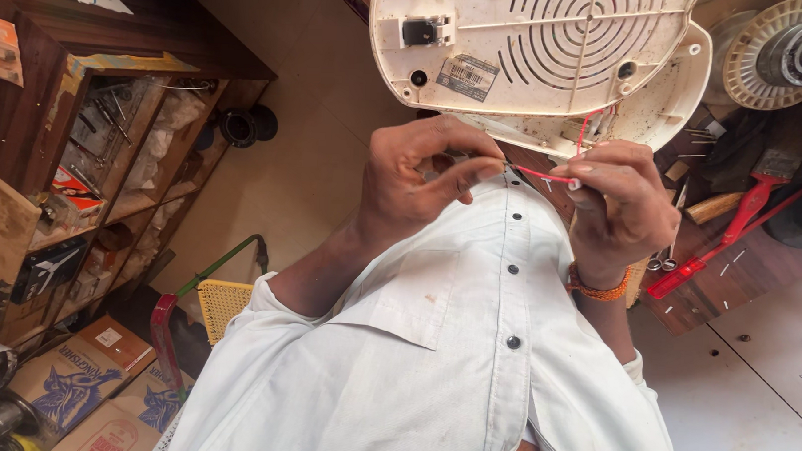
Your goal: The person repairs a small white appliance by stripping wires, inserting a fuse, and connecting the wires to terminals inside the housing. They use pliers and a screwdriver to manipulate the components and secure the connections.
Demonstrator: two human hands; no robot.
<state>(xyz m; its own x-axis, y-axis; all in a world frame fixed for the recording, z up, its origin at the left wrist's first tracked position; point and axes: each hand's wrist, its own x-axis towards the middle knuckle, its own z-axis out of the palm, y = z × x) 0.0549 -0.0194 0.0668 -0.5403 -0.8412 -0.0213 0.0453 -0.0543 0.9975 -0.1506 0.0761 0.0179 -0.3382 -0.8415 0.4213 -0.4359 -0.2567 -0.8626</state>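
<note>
Thin red insulated wire [545, 174] — pinched taut between left hand [420, 177] and right hand [619, 206], both closed on it; it leads up at 12 o'clock into cream vented plastic appliance base [549, 53], underside facing up — red-handled brush [748, 211] at 3 o'clock on wooden bench [728, 281]

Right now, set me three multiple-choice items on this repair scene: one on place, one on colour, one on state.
1. Where does the white appliance housing lie?
A. above both hands
B. under the shirt
C. on the shelf

2. What colour is the wire between the hands?
A. blue
B. red
C. yellow

3. How does the right hand meet the wire?
A. apart from it
B. flat on it
C. pinching it

Answers: 1 A, the housing fills the frame's top over the left hand and the right; 2 B, it shows red against the white shirt; 3 C, the fingertips close on its end.
</note>
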